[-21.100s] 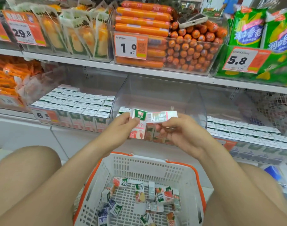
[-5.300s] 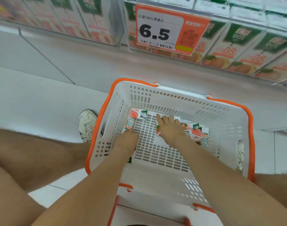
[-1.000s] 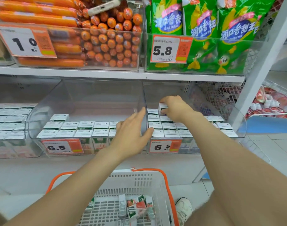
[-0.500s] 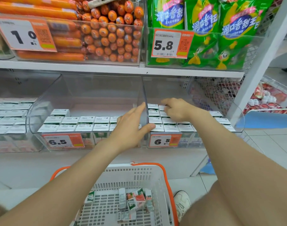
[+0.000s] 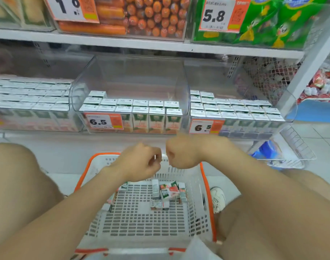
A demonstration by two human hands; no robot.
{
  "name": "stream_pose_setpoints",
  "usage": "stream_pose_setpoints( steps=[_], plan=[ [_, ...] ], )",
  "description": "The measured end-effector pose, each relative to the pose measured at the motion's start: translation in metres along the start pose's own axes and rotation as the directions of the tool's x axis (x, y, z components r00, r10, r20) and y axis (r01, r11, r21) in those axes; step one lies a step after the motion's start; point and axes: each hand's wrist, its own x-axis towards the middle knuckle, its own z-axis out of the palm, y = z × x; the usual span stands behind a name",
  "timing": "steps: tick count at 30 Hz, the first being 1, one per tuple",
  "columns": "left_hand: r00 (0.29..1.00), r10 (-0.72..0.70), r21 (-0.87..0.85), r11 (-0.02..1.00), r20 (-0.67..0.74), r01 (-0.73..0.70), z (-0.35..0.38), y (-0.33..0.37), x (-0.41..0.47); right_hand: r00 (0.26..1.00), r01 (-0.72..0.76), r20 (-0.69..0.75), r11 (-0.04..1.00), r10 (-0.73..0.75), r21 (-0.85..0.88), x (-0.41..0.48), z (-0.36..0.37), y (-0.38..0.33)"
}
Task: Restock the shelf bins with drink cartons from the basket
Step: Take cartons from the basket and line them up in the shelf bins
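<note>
A white basket with an orange rim point(image 5: 204, 186) stands on the floor between my knees. A few drink cartons point(image 5: 168, 192) lie loose on its far floor. My left hand point(image 5: 141, 163) and my right hand point(image 5: 181, 154) hover side by side over the basket's far rim, blurred, fingers curled, with nothing visible in either. Above them the clear middle bin point(image 5: 130, 72) holds front rows of upright cartons point(image 5: 141, 109) with room behind. The right bin's cartons point(image 5: 235, 109) and the left bin's cartons point(image 5: 29, 94) are packed closer.
Orange 6.5 price tags point(image 5: 102, 121) hang on the bin fronts. The upper shelf point(image 5: 141, 45) carries sausages and green snack bags. A wire rack point(image 5: 295, 149) juts out low on the right. My white shoe point(image 5: 218, 198) sits beside the basket.
Both hands have pulled back out of the bins and come down to the basket's far rim. The right hand has left the right bin's cartons. The view has tilted down.
</note>
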Motion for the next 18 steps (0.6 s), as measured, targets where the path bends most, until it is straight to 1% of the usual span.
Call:
stream_pose_setpoints(
  steps=[1,2,3,4,5,7,9,11,13,15,18],
  plan=[
    [0.976,-0.063,-0.016,0.998,0.207,0.067,0.010,-0.008,-0.002,0.998,-0.021,0.060,0.999,0.023,-0.038,0.010,0.014,0.000],
    [0.913,-0.119,-0.014,0.991,0.390,0.135,0.021,-0.014,-0.004,0.993,-0.040,0.110,0.997,0.047,-0.066,0.018,0.029,-0.001],
    [0.835,-0.171,0.025,0.982,0.523,0.186,0.032,-0.021,-0.006,0.988,-0.046,0.144,0.995,0.059,-0.087,0.028,0.043,-0.001],
    [0.767,-0.218,0.082,0.974,0.603,0.213,0.044,-0.029,-0.007,0.985,-0.042,0.164,0.994,0.058,-0.099,0.038,0.056,-0.001],
    [0.725,-0.258,0.129,0.965,0.638,0.230,0.056,-0.038,-0.008,0.984,-0.036,0.169,0.994,0.053,-0.105,0.047,0.068,0.001],
    [0.695,-0.304,0.160,0.951,0.651,0.266,0.082,-0.055,-0.009,0.986,-0.032,0.163,0.997,0.044,-0.074,0.065,0.087,0.011],
    [0.693,-0.296,0.130,0.950,0.657,0.283,0.106,-0.068,-0.010,0.989,-0.068,0.130,0.997,0.065,0.020,0.085,0.108,0.026],
    [0.711,-0.287,0.085,0.948,0.642,0.306,0.128,-0.073,-0.009,0.989,-0.130,0.078,0.987,0.123,0.095,0.105,0.127,0.038],
    [0.752,-0.283,0.045,0.946,0.595,0.320,0.149,-0.073,-0.009,0.986,-0.165,0.041,0.975,0.160,0.153,0.121,0.148,0.044],
    [0.788,-0.264,0.056,0.958,0.556,0.281,0.170,-0.075,-0.011,0.982,-0.189,0.042,0.971,0.185,0.145,0.135,0.169,0.048],
    [0.803,-0.242,0.063,0.967,0.544,0.249,0.207,-0.076,-0.014,0.971,-0.233,0.075,0.968,0.227,0.087,0.153,0.200,0.056]
  ],
)
